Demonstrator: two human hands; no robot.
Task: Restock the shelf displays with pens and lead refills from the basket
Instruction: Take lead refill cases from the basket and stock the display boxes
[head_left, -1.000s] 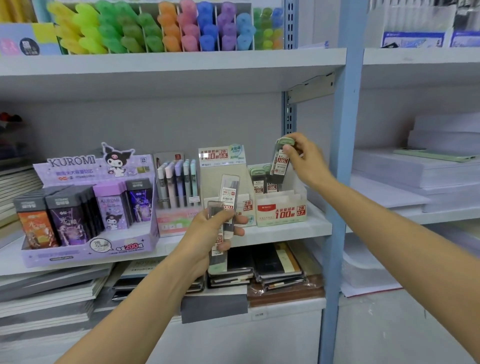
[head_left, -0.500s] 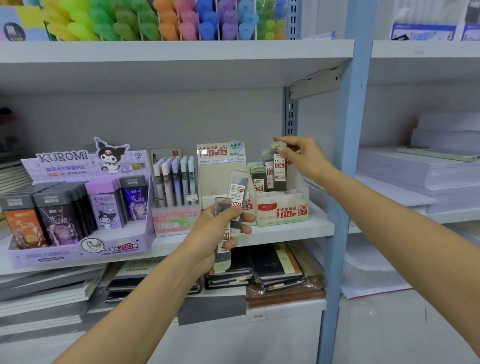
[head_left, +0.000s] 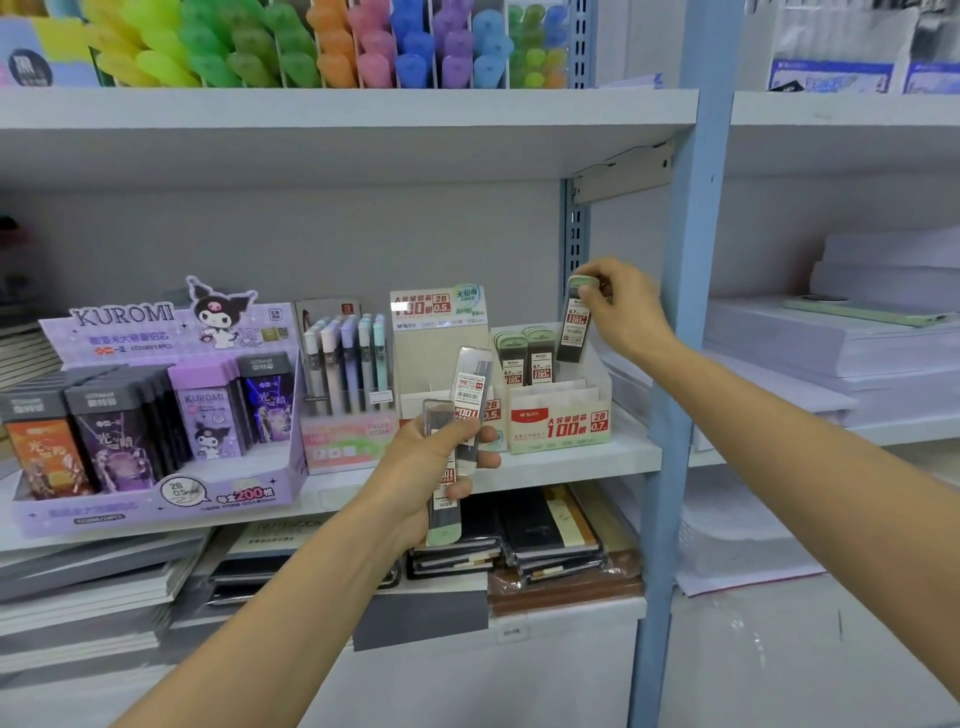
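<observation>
Shelf (head_left: 571, 467): right hand (head_left: 626, 306) pinches refill case (head_left: 574, 332) above display box (head_left: 558, 421); left hand (head_left: 431, 467) grips two cases (head_left: 470, 389).

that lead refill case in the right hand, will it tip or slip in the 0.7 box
Likely stiff and light: the right hand holds the lead refill case by a pinch at its green cap. Its smooth plastic looks slippery. Tall and narrow, it would probably tip alone, but the 0.7 display box keeps its neighbours upright.
</observation>
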